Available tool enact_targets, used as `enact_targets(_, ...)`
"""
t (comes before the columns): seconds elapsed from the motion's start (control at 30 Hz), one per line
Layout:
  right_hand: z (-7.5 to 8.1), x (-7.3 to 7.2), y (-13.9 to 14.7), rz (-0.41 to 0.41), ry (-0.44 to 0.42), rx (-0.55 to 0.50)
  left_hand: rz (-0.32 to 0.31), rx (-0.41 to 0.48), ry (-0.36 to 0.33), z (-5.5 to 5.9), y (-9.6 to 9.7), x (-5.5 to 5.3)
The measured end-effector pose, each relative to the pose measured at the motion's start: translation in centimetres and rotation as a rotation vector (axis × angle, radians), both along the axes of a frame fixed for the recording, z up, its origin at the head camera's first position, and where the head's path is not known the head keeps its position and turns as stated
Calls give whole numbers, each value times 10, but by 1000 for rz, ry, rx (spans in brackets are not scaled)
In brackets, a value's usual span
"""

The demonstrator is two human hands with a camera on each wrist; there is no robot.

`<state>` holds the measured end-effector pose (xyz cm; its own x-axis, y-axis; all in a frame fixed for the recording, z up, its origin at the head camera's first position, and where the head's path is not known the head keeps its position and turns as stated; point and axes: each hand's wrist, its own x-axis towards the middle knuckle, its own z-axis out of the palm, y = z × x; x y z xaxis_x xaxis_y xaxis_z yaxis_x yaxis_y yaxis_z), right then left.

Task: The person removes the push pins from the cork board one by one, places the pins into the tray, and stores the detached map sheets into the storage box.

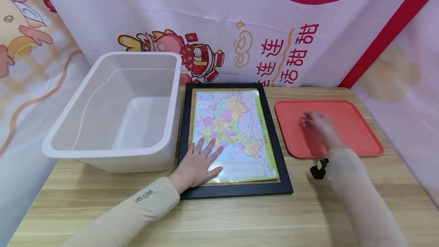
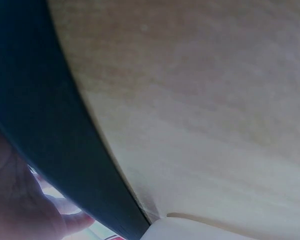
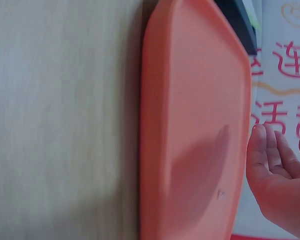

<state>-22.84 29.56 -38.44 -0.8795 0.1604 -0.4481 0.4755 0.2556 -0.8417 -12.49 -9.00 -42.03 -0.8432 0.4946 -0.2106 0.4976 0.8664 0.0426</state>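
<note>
A colourful map (image 1: pixel 226 132) lies in a black frame (image 1: pixel 236 191) on the table. My left hand (image 1: pixel 196 165) rests on the map's lower left part with its fingers spread, the wrist crossing the frame's edge. In the left wrist view, part of that hand (image 2: pixel 20 200) shows beyond the dark frame side (image 2: pixel 55 110). Over the coral-red tray (image 1: pixel 343 125) hovers my right hand (image 1: pixel 319 125), casting a shadow. The right wrist view shows this hand (image 3: pixel 285 185) with loosely bent fingers, thumb apart, and nothing held. A small pale speck (image 3: pixel 221 194) shows on the tray.
A deep white plastic bin (image 1: pixel 109 153) stands left of the frame. Behind everything hangs a printed cloth (image 1: pixel 219 14) with red figures and lettering. A small black device (image 1: pixel 319 169) sits at my right wrist. Wood-grain table (image 1: pixel 240 224) extends in front.
</note>
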Motion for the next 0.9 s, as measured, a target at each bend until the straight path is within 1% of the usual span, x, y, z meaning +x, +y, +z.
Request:
enact_targets(0.13,3,-2,-14,47,16,39,2,-1,-4,0,0,0)
enact_targets(0.33,6,-1,-31,130,64,68,1,6,-3,-1,0,-1)
enact_targets(0.53,3,-2,-42,231,116,160,4,-14,-2,-2,0,-1)
enact_targets(0.6,1,-2,-45,253,126,190,1,-11,4,-3,0,0)
enact_targets(0.67,-1,-2,-48,288,138,255,-3,1,11,-3,0,0)
enact_targets(0.73,-3,-2,-50,335,169,352,-5,6,14,-3,0,0)
enact_targets(0.83,-7,-1,-53,424,247,517,-9,17,20,-3,0,0)
enact_targets(0.9,-10,-1,-55,464,292,593,-10,18,20,-2,0,-1)
